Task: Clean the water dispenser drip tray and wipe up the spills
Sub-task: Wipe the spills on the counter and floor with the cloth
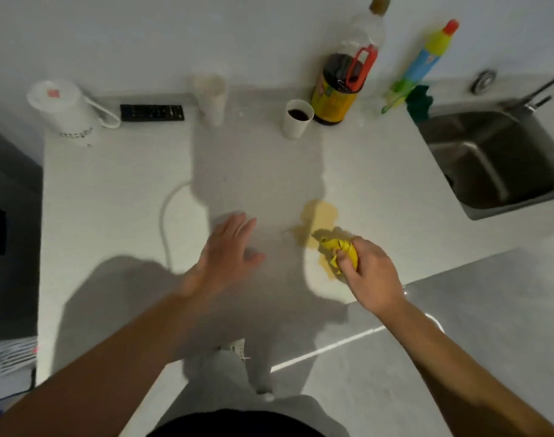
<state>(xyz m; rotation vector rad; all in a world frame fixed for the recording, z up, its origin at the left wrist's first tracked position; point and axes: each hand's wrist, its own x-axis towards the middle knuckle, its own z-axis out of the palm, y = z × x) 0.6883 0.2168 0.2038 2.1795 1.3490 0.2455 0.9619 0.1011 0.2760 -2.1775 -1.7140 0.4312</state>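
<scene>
Counter (111,184), back row, left to right: white kettle (66,111); black remote (152,112); cloudy cup (210,99); paper cup (297,119) holding dark liquid; large bottle (342,89), part full, orange handle; upright cleaner bottle (427,58); green rag (420,100). Steel sink (490,159) at right. White cable (166,222) lies left of centre.

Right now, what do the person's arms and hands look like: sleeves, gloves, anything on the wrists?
The left hand and right hand are bare: no gloves or rings show. The left forearm and right forearm are bare to the frame edge: no sleeves, watch or bands. Below, a black top and grey trousers.
</scene>
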